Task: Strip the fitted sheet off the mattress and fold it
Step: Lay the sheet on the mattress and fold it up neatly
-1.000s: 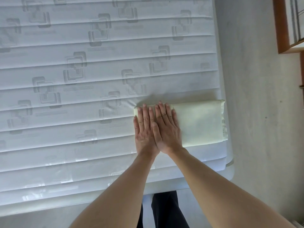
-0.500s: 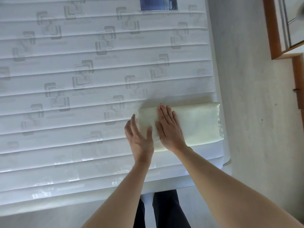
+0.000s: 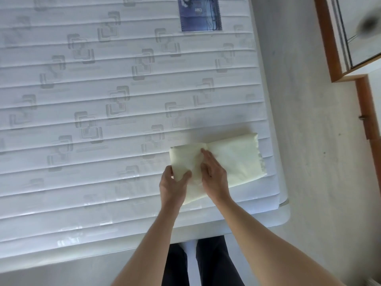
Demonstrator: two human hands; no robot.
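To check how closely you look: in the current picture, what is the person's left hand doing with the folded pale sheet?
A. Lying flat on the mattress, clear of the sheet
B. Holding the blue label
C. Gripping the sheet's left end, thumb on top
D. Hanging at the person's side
C: the left hand grips the left end of the folded sheet, thumb on top, while the right hand lies flat on it.

The mattress [image 3: 103, 100] runs off the left and top edges; its blue label [image 3: 201, 14] is unreadable.
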